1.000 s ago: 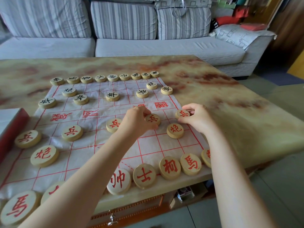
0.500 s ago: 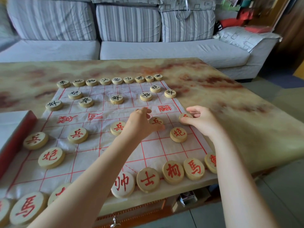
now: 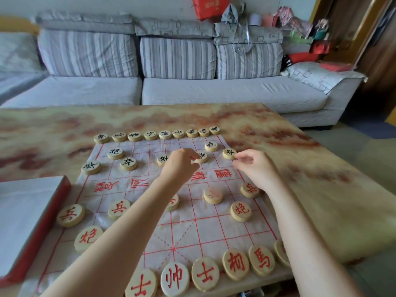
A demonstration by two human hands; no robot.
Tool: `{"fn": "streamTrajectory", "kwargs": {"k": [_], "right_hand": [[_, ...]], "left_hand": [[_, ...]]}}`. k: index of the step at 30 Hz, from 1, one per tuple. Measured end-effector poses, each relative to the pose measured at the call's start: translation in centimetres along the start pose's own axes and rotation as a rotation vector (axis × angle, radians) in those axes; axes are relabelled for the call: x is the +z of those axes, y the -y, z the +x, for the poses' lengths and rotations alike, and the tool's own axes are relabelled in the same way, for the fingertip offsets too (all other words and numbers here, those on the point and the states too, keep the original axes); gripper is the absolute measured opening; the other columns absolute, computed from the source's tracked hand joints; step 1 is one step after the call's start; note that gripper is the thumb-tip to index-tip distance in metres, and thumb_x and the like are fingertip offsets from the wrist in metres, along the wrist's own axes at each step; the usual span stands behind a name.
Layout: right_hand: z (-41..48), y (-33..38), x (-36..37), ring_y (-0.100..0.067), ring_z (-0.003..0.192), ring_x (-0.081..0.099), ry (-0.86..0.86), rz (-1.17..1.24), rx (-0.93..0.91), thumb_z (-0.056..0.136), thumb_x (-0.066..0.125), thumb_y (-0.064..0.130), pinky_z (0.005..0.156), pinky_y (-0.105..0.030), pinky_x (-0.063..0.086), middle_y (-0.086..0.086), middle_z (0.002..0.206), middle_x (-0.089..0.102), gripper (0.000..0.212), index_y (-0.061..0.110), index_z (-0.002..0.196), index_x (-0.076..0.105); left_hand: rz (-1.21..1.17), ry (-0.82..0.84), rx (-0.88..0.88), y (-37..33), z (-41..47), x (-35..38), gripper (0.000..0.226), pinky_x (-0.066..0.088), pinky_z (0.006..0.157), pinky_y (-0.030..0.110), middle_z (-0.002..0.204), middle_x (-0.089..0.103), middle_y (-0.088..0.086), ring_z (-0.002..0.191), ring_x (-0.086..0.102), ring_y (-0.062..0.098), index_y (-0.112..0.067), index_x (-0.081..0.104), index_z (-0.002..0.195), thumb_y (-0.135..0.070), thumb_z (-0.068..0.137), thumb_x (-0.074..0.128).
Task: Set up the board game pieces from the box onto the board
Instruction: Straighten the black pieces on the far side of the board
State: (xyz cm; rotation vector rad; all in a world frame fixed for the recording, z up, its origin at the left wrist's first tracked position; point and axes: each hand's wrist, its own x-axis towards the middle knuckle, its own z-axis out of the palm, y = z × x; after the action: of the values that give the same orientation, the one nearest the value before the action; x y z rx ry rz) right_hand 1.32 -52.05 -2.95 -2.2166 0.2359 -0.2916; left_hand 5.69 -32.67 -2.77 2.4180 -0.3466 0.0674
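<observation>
now: left hand [image 3: 182, 166], fingers curled, pinches black soldier piece [image 3: 203, 157] on far pawn row of cloth board [image 3: 214, 228]. right hand [image 3: 256, 168], thumb and finger nipping edge soldier [image 3: 229, 153] at right border. to do well: centre each on line crossing, press lightly, no rucking sheet. box [image 3: 32, 221] at my left.

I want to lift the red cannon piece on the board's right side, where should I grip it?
Pinch the red cannon piece by its rim, at two opposite edges, coming straight down. It is a flat round disc lying face up on the board, bare grid all around, so only its thin edge offers purchase.
</observation>
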Motion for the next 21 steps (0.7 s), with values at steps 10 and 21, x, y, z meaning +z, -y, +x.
{"fn": "streamTrajectory", "kwargs": {"k": [10, 21], "right_hand": [[8.9, -2.3, 1.0, -0.025, 0.114, 0.055, 0.053, -0.261, 0.177, 0.072, 0.074, 0.045, 0.094, -0.033, 0.043, -0.010, 0.126, 0.058, 0.063, 0.010, 0.121, 0.056], [11.5, -1.9, 4.3, -0.028, 0.097, 0.057, -0.027, -0.404, 0.175, 0.056, 0.079, 0.057, 0.070, -0.031, 0.041, -0.009, 0.102, 0.056, 0.073, 0.006, 0.102, 0.053]], "left_hand": [[0.128, -0.023, -0.033, 0.7, 4.7, 2.2, 0.047, 0.049, 0.084, 0.035, 0.125, 0.054, 0.008, 0.109, 0.056, 0.025, -0.015, 0.053, 0.125, -0.028, 0.082, 0.065], [0.239, -0.021, -0.211, 0.4, 7.9, 4.9, 0.094, 0.045, 0.088, 0.038, 0.127, 0.046, 0.014, 0.118, 0.049, 0.032, -0.005, 0.030, 0.137, -0.067, 0.072, 0.056]]}}
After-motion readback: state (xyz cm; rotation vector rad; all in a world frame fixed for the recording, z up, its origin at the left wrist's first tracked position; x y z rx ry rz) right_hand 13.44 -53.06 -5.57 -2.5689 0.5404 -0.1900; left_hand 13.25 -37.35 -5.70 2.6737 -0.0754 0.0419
